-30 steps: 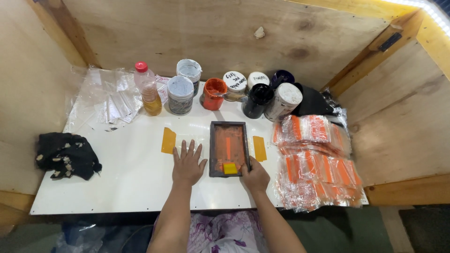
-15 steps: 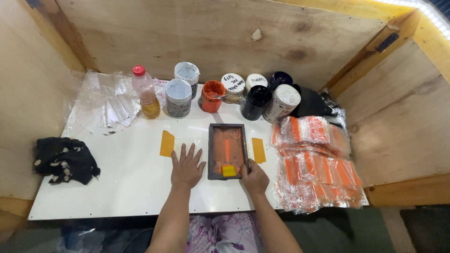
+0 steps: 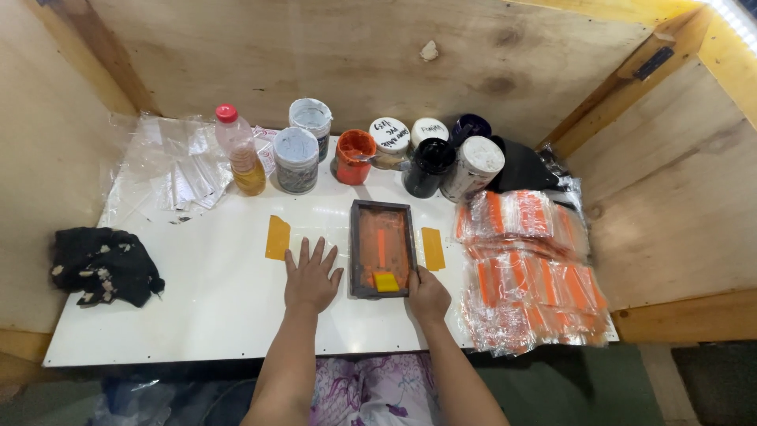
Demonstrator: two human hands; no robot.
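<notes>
Head view: your left hand (image 3: 311,276) flat on surface (image 3: 197,292), fingers spread, empty; right hand (image 3: 428,293) grips corner of small screen frame (image 3: 382,248). Frame looks rigid, light, ink-slick inside; hold dry outer rails.

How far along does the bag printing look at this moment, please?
Done: a spread of clear bags with orange stripes lies right of the frame. In hand: the right hand grips the near corner of the small printing frame, which has a yellow squeegee lying in it, while the left hand rests flat on the white table. Left: a pile of unprinted clear bags waits at the far left.
</notes>
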